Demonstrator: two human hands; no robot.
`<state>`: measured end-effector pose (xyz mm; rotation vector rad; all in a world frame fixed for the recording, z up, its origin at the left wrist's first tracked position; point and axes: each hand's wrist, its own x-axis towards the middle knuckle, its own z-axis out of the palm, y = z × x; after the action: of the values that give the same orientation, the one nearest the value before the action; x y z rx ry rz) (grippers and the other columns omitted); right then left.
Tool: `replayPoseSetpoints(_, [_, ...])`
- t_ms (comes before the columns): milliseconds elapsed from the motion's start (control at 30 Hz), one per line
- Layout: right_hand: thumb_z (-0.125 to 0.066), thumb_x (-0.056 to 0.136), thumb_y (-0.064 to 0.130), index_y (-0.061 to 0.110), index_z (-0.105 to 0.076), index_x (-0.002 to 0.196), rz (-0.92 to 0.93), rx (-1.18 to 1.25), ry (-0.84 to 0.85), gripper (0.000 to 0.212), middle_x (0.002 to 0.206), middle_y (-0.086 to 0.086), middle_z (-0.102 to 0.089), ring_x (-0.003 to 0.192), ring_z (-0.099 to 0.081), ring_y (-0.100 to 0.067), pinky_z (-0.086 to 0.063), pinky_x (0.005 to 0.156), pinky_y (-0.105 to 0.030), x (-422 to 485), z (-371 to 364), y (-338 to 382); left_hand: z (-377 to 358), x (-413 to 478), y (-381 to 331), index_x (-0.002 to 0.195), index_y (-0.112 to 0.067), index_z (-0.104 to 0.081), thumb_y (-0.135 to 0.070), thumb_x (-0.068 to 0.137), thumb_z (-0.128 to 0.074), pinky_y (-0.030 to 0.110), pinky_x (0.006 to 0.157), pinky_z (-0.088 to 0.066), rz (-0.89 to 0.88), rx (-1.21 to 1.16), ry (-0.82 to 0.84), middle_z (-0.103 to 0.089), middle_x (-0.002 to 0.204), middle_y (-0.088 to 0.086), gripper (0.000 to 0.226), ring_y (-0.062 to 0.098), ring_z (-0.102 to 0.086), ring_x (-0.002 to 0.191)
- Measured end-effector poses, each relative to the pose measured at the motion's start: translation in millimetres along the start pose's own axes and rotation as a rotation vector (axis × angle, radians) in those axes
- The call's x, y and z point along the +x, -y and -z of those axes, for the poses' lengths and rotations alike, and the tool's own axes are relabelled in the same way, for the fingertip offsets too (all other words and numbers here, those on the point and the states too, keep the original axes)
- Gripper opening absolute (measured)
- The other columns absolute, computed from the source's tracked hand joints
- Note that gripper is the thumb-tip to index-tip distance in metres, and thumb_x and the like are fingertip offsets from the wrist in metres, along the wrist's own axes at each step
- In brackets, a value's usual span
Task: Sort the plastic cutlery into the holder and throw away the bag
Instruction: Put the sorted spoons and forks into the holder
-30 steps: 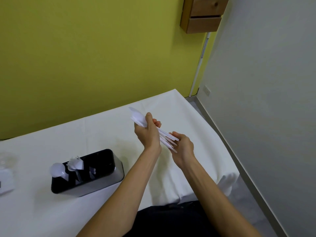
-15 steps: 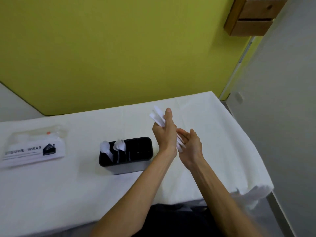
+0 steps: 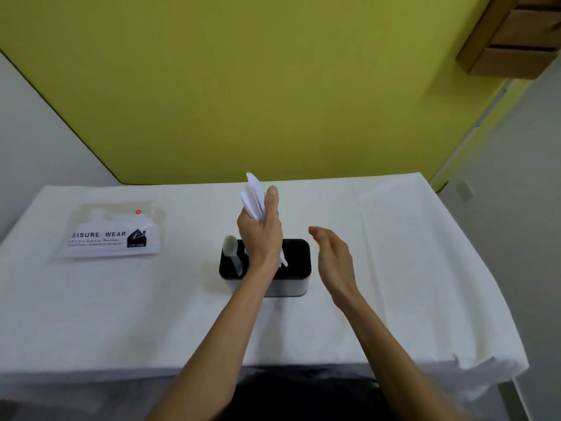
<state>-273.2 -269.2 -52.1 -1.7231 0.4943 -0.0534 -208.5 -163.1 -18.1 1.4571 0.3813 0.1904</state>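
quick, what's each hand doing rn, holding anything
Left hand: closed around a bundle of white plastic cutlery.
Right hand: open, holding nothing.

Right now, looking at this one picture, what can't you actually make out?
All in the head view:
- The cutlery bundle: gripped in the left hand; the pieces overlap and blur, so their count and kind are unclear.
- The holder: the left wrist hides its middle compartment.
- The bag: the small print is too tiny, and the contents are unclear through the plastic.
- The wooden shelf: cut off by the top-right edge.

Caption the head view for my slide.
Left hand grips plastic cutlery over the black holder, right hand open beside it.
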Motion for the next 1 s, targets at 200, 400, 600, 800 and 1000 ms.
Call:
replayPoseSetpoints(200, [-0.042, 0.104, 0.013, 0.014, -0.05, 0.144, 0.186, -0.311, 0.079, 0.041, 0.142, 0.002, -0.058, 0.13, -0.053, -0.014, -0.037, 0.106, -0.018, -3, -16, -23, 11, -9, 13, 0.06, -0.014, -0.033, -0.048, 0.089, -0.07, 0.031, 0.049, -0.032, -0.156, 0.202, 0.047, -0.035, 0.053, 0.001, 0.058, 0.016, -0.034, 0.05])
replayPoseSetpoints(400, [-0.043, 0.103, 0.01, 0.013, -0.052, 0.141, 0.209, -0.313, 0.076, 0.039, 0.135, 0.003, -0.062, 0.124, -0.057, -0.013, -0.043, 0.102, -0.022, -1, -16, -24, 13, -11, 33, 0.079, -0.002, -0.053, -0.052, 0.088, -0.067, 0.042, 0.062, -0.052, -0.22, 0.264, 0.089, -0.062, 0.062, 0.016, 0.053, 0.03, -0.062, 0.06])
replayPoseSetpoints(600, [-0.044, 0.103, 0.011, 0.013, -0.054, 0.14, 0.214, -0.321, 0.075, 0.038, 0.133, 0.001, -0.064, 0.121, -0.059, -0.014, -0.047, 0.104, -0.028, 2, -16, -25, 14, -14, 42, 0.1, -0.02, -0.059, -0.028, 0.086, -0.074, 0.029, 0.074, -0.056, -0.235, 0.293, 0.078, -0.071, 0.086, -0.008, 0.022, 0.009, -0.068, 0.077])
replayPoseSetpoints(800, [-0.042, 0.102, 0.012, 0.017, -0.055, 0.137, 0.224, -0.355, 0.097, 0.037, 0.128, 0.005, -0.066, 0.114, -0.061, -0.011, -0.049, 0.1, -0.028, 3, -14, -27, 12, -18, 40, 0.1, -0.015, -0.065, -0.011, 0.086, -0.075, 0.013, 0.083, -0.048, -0.316, 0.292, 0.085, -0.07, 0.094, -0.009, 0.018, 0.005, -0.066, 0.093])
replayPoseSetpoints(1000, [-0.04, 0.104, 0.015, 0.018, -0.051, 0.139, 0.242, -0.382, 0.146, 0.037, 0.129, 0.007, -0.064, 0.112, -0.06, -0.007, -0.046, 0.096, -0.017, 3, -11, -31, 11, -16, 44, 0.097, -0.012, -0.067, -0.011, 0.088, -0.074, 0.024, 0.088, -0.052, -0.371, 0.351, 0.04, -0.071, 0.096, -0.006, 0.011, 0.01, -0.067, 0.095])
